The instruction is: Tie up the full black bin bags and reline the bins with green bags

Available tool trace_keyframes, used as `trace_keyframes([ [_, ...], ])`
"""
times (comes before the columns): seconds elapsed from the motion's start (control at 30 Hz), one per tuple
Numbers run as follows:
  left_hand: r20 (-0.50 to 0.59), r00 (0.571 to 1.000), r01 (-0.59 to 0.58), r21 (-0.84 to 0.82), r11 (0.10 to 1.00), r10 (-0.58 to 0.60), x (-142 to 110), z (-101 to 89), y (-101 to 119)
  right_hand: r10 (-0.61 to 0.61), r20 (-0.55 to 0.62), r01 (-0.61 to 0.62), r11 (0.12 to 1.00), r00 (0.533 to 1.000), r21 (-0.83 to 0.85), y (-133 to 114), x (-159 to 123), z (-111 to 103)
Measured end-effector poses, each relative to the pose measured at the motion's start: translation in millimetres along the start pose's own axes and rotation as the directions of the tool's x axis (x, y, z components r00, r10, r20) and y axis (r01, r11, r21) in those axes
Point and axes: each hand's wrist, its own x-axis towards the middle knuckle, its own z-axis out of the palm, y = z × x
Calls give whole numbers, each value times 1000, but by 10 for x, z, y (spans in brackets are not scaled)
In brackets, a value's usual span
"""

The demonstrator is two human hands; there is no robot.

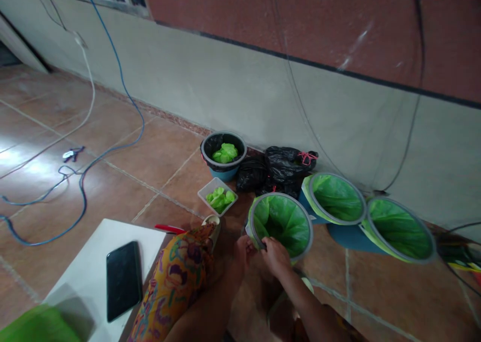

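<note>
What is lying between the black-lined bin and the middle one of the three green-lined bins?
In the head view, black plastic bags with pink ties lie between the black-lined bin and the middle green-lined bin.

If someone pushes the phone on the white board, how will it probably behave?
The phone looks stiff and should keep its shape. It lies flat, so it will probably slide rather than roll or tip. The white board seems smooth, so sliding may be easy.

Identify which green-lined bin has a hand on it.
The leftmost bin: the right hand is on its rim, the left hand beside it. The middle bin and right bin are untouched.
</note>
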Motion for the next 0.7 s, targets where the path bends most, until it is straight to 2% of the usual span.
trace_keyframes([
  [0.13, 23, 999, -43, 49, 998, 42, -82, -10, -70, -13, 25, 13, 1000, 1000, -19, 25, -50, -53],
  [0.27, 31, 995, -96, 86, 992, 94, -36, 9, -75, -7, 39, 9, 999, 999, -40, 14, -43, -49],
  [0.43, 103, 989, -111, 89, 990, 102, 34, -6, -48, 8, 47, -6, 999, 999, -44, -7, -5, -18],
  [0.6, 129, 983, -144, 119, 982, 128, 104, -23, -32, 16, 12, -16, 1000, 1000, -24, -13, -7, -16],
  [0.7, 98, 984, -165, 214, 963, 147, 126, 22, 0, 29, -15, -29, 1000, 999, -6, -6, 6, -2],
])
